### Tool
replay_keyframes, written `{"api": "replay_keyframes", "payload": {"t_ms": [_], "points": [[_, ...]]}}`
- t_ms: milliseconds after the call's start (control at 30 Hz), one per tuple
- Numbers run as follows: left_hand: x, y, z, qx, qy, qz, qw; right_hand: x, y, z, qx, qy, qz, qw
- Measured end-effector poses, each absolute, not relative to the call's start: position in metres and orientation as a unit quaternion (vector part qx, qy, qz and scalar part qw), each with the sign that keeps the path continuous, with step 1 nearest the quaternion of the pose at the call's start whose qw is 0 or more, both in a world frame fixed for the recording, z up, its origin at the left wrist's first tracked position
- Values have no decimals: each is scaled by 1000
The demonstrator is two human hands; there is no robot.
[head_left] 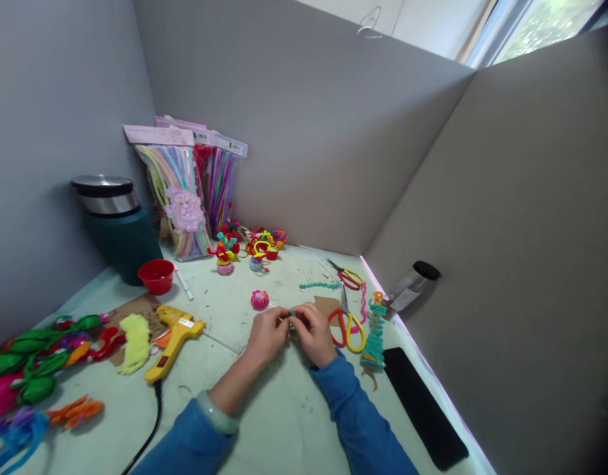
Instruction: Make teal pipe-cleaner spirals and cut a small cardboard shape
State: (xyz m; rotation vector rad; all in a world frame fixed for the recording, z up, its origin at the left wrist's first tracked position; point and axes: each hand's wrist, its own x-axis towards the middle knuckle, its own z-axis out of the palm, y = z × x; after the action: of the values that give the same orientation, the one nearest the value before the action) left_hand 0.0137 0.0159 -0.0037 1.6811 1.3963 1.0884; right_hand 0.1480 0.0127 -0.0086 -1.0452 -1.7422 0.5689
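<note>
My left hand [270, 335] and my right hand [312, 331] meet over the middle of the table, fingertips pinched together. Between them shows a tiny teal piece [292, 313], mostly covered by the fingers. Just beyond my left hand lies a pink flower-like piece [259, 300]. To the right of my right hand are scissors with red and yellow handles [354, 330], beside a brown cardboard piece [326, 307]. A twisted teal strand [317, 285] lies behind the hands.
A yellow glue gun [173, 343] with a black cord lies left. Behind it stand a red cup [156, 276] and a teal tumbler [120, 231]. Small colourful figures [257, 245] sit at the back. A black flat object [425, 409] and teal fuzzy bundle [374, 333] are right.
</note>
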Motion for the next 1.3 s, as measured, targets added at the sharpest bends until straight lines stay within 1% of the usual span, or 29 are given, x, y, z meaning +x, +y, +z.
{"api": "replay_keyframes", "payload": {"t_ms": [100, 267, 333, 433, 500, 600, 667, 733, 800, 933, 1000, 1167, 1300], "points": [[14, 17, -6, 615, 533, 440, 380, 148, 12, -10, -444, -717, 217, 492], [15, 23, -15, 544, 507, 477, 469, 152, 15, -11, -480, -671, 240, 512], [16, 24, -17, 541, 503, 480, 473, 151, 13, -8, -472, -685, 220, 510], [16, 23, -17, 555, 504, 485, 451, 148, 9, -4, -429, -729, 193, 497], [16, 22, -16, 560, 505, 487, 442, 147, 9, -5, -414, -732, 193, 506], [16, 24, -17, 537, 489, 488, 484, 149, 12, -11, -441, -685, 226, 534], [17, 26, -17, 518, 468, 485, 527, 151, 16, -16, -461, -660, 256, 535], [16, 26, -16, 524, 463, 470, 538, 152, 17, -17, -467, -654, 267, 531], [14, 24, -13, 559, 490, 446, 499, 151, 17, -15, -461, -666, 257, 527], [10, 18, -4, 650, 543, 397, 354, 149, 13, -8, -446, -695, 226, 516], [10, 16, -1, 677, 548, 382, 309, 149, 13, -7, -446, -697, 220, 516], [11, 15, -3, 711, 530, 383, 258, 149, 13, -6, -450, -688, 219, 525], [13, 14, -7, 720, 512, 400, 244, 148, 13, -8, -454, -676, 233, 532]]}}
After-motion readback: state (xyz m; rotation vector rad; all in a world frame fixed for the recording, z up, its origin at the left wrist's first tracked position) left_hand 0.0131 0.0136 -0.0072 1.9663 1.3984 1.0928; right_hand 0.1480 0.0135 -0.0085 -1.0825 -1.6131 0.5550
